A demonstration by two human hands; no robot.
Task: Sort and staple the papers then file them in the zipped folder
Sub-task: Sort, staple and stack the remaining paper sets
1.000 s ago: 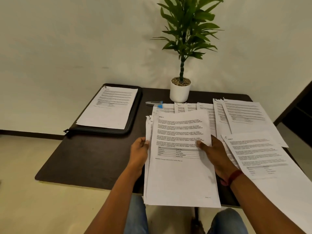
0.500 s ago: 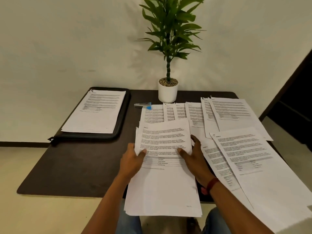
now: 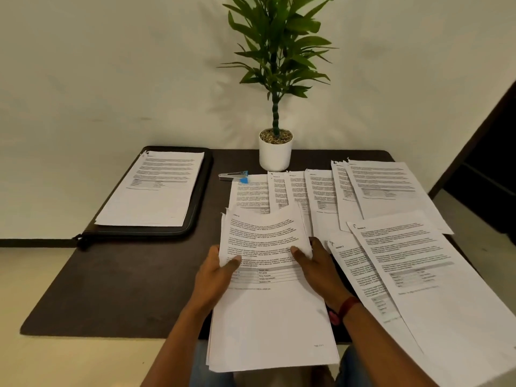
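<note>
the stack of papers (image 3: 268, 319) lay with its long axis running straight away from the person, heading at the far end, and its near end hung past the front edge of the table (image 3: 125, 289). the left hand (image 3: 215, 275) and right hand (image 3: 318, 269) clasped its two long sides, thumbs on top. compared with a second before, the stack had slid nearer the person, farther from the stapler (image 3: 234, 175).

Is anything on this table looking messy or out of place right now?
Yes. The stack held by the left hand and right hand is unevenly fanned and juts past the near edge of the table. The loose sheets at right lie askew, also overhanging.
</note>
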